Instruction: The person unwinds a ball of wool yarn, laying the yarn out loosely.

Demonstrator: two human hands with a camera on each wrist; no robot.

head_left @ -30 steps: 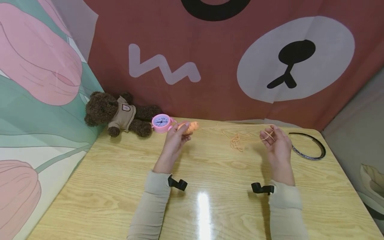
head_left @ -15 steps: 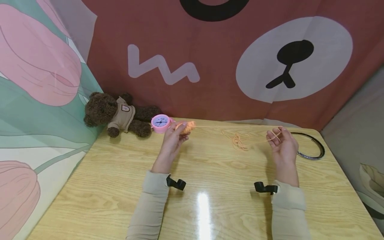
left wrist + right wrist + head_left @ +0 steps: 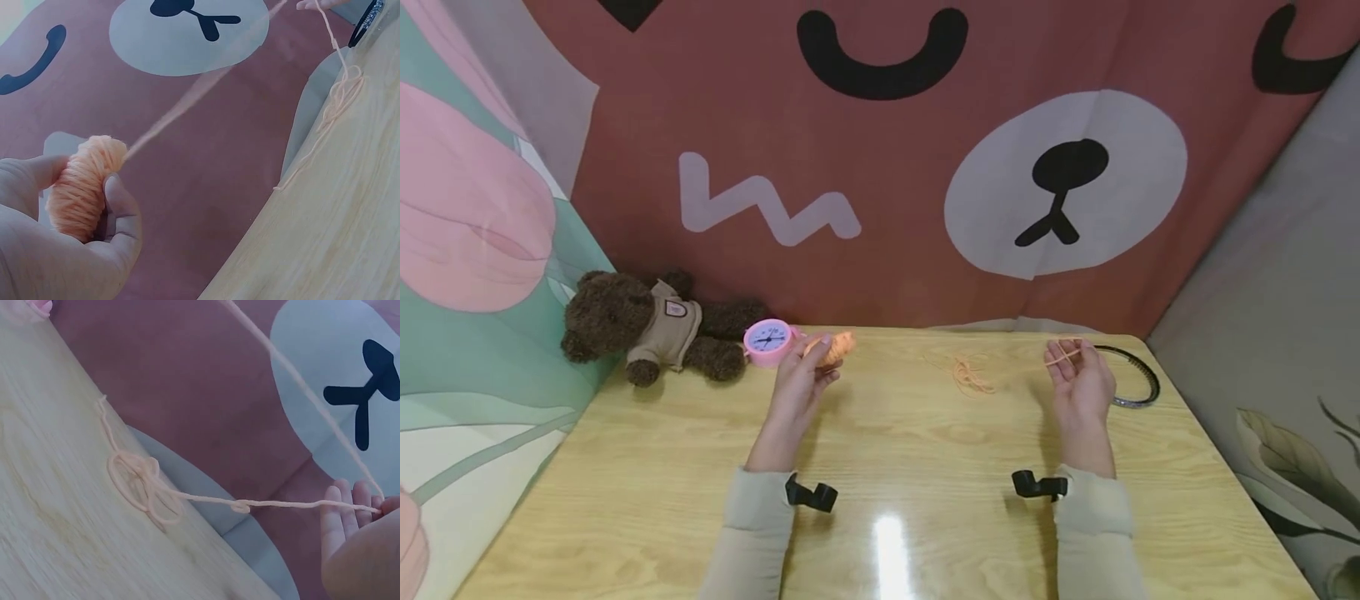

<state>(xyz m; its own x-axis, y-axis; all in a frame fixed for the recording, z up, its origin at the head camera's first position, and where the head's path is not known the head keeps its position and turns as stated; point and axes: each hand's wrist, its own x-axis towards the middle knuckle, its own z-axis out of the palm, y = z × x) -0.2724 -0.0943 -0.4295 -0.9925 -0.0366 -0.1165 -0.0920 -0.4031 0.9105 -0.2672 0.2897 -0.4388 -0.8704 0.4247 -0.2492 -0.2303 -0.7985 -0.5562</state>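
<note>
In the head view my left hand (image 3: 793, 385) holds a small wound ball of orange yarn (image 3: 838, 348) above the far part of the table. Thumb and fingers grip the ball from both sides in the left wrist view, where its windings (image 3: 84, 190) show closely. A taut strand (image 3: 294, 375) runs from the ball to my right hand (image 3: 1082, 387). That hand pinches the yarn between thumb and index finger, its other fingers loosely extended. From the pinch the yarn continues, with a small kink, to a loose tangle (image 3: 972, 377) lying on the table between the hands.
A pink alarm clock (image 3: 767, 342) stands just beyond my left hand, beside a brown teddy bear (image 3: 666, 325) lying on its back. Behind my right hand lies a black headband (image 3: 1150, 383). The wooden table (image 3: 895, 467) ends at a wall hanging with a bear face.
My right hand has moved to the right, away from the left, drawing the strand out between them. The left hand keeps its grip on the yarn ball. The head view has tilted up and turned right.
</note>
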